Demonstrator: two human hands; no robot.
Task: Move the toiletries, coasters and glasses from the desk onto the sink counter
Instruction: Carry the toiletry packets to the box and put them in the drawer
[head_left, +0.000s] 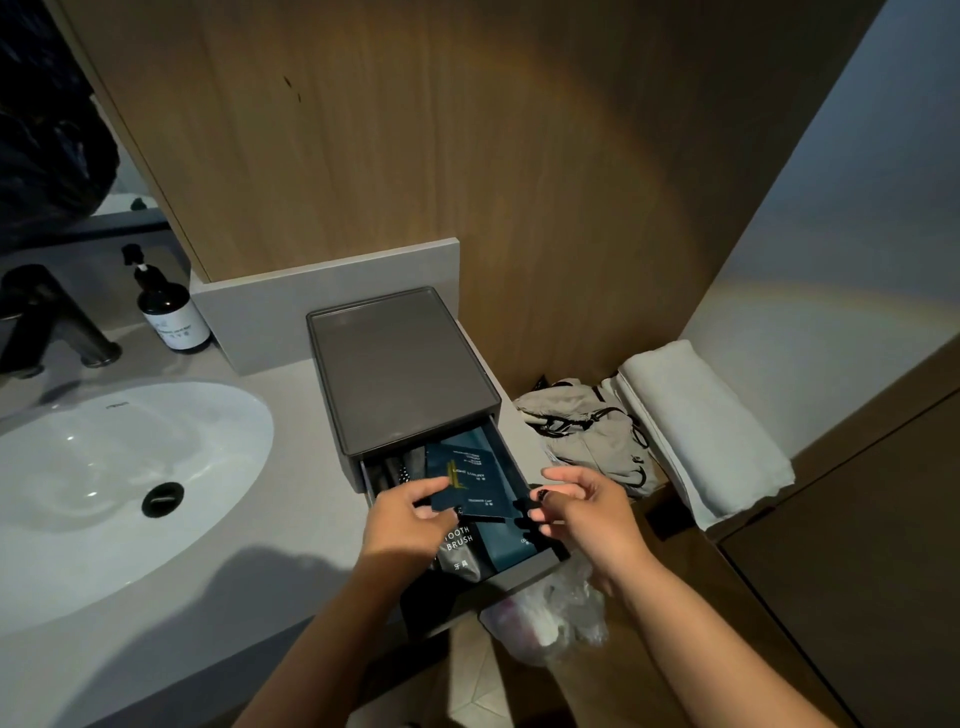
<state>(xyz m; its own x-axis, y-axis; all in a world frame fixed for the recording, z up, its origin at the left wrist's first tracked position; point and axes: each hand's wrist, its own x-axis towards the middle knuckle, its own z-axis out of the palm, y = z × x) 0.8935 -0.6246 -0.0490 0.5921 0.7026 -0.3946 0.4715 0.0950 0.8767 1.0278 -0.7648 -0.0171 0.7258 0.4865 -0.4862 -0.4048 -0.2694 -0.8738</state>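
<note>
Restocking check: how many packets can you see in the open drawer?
3: one the left hand pinches, a toothbrush one, one beneath at right. More may be hidden.

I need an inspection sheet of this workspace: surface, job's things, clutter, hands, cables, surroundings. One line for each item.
Surface: grey stone sink counter with a white oval basin.
Job's things: dark blue toiletry packet over the open drawer of a grey plastic organiser box; a toothbrush packet lies inside.
Clutter: crumpled clear plastic bag below the drawer.
Hands: left hand pinches the blue packet; right hand hovers with curled fingers, apparently holding nothing.
Cables: nothing seen.
Surroundings: dark pump bottle, dark tap, wooden wall panel, folded white towel, beige drawstring bag.
</note>
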